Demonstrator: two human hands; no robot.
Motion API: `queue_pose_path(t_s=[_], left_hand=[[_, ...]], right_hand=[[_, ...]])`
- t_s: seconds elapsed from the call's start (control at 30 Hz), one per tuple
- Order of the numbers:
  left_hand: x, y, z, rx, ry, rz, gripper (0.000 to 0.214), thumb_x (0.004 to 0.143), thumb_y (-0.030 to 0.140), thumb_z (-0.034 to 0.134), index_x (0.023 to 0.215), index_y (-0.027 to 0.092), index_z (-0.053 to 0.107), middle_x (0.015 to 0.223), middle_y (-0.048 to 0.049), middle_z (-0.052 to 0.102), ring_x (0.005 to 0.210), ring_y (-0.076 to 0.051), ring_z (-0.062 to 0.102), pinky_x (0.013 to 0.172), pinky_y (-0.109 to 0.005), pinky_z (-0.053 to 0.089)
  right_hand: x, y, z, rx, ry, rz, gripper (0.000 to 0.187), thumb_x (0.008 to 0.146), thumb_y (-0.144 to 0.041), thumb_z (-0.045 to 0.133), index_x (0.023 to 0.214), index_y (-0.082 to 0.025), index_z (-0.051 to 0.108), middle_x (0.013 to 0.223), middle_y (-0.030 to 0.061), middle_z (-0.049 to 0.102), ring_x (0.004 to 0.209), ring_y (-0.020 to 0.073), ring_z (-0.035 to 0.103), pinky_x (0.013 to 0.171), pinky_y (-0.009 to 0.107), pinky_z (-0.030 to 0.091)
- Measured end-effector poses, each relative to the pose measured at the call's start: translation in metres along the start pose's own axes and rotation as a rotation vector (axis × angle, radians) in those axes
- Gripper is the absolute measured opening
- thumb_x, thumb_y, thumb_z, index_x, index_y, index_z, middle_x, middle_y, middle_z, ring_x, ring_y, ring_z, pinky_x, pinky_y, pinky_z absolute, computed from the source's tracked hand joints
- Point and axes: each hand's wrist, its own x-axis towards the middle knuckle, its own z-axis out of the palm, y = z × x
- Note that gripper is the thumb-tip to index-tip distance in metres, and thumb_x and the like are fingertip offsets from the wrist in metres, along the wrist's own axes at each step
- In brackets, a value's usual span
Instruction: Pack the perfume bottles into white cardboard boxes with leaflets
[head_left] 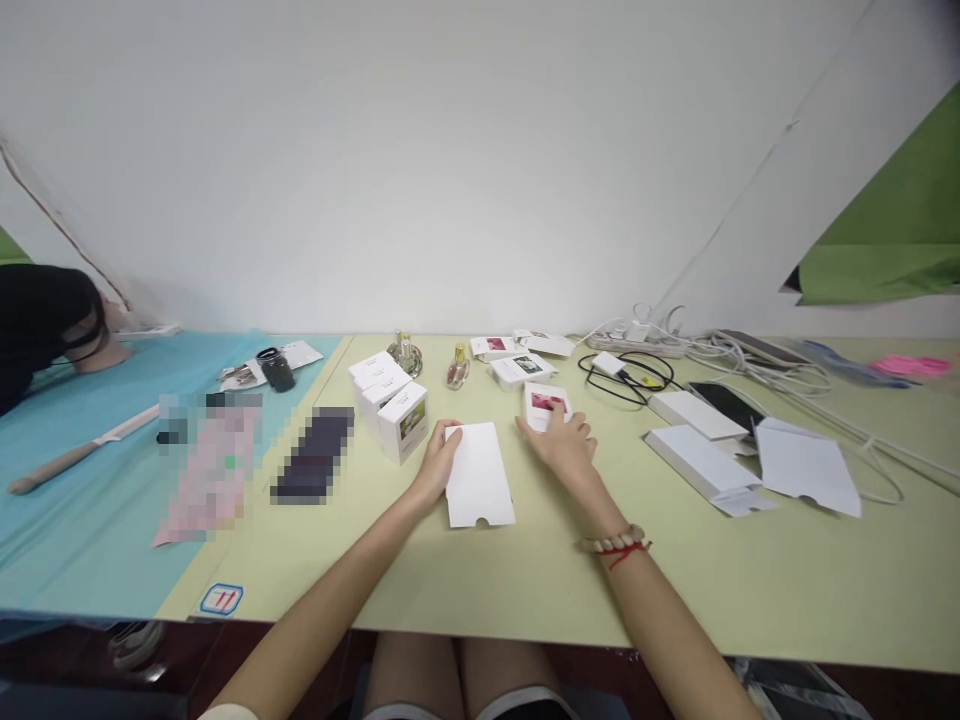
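Note:
My left hand (437,465) is closed around the left edge of a flat white cardboard sleeve (481,478), thumb on top. A half-round notch shows at its near end, and it lies low over the table. My right hand (564,440) reaches to a small white box (537,398) with a pink picture. Its fingers are spread, with the index finger touching the box top. To the left of my left hand stands a row of white boxes (403,422), the nearest with a green picture. Behind them are small glass perfume bottles (406,355), and one more bottle (457,368) stands apart.
More flat white boxes (523,370) lie at the back. Opened white cartons (701,465), a dark phone (726,408) and cables (626,378) are on the right. On the left are a black jar (275,370), a long-handled tool (82,452) and a person's dark sleeve (49,315).

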Motion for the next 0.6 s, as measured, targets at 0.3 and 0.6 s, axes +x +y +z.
queue_pose_path(t_s=[0.3, 0.6], left_hand=[[0.002, 0.007, 0.000, -0.201, -0.012, -0.090, 0.030, 0.069, 0.040, 0.057, 0.091, 0.022, 0.048, 0.068, 0.0031, 0.051, 0.055, -0.012, 0.049, 0.049, -0.020, 0.037], [0.001, 0.019, -0.001, -0.416, -0.084, -0.033, 0.027, 0.070, 0.032, 0.062, 0.092, 0.020, 0.056, 0.084, 0.0008, 0.059, 0.070, -0.012, 0.054, 0.059, -0.020, 0.040]], right_hand=[[-0.027, -0.030, -0.013, 0.281, -0.002, -0.397, 0.047, 0.083, -0.057, 0.031, 0.074, -0.023, 0.062, 0.099, 0.0063, 0.056, 0.084, 0.0207, 0.056, 0.070, 0.031, 0.040], [-0.032, -0.033, -0.014, 0.610, -0.179, -0.737, 0.032, 0.085, -0.029, 0.038, 0.113, -0.023, 0.052, 0.096, 0.0028, 0.063, 0.068, 0.0143, 0.055, 0.058, 0.025, 0.043]])
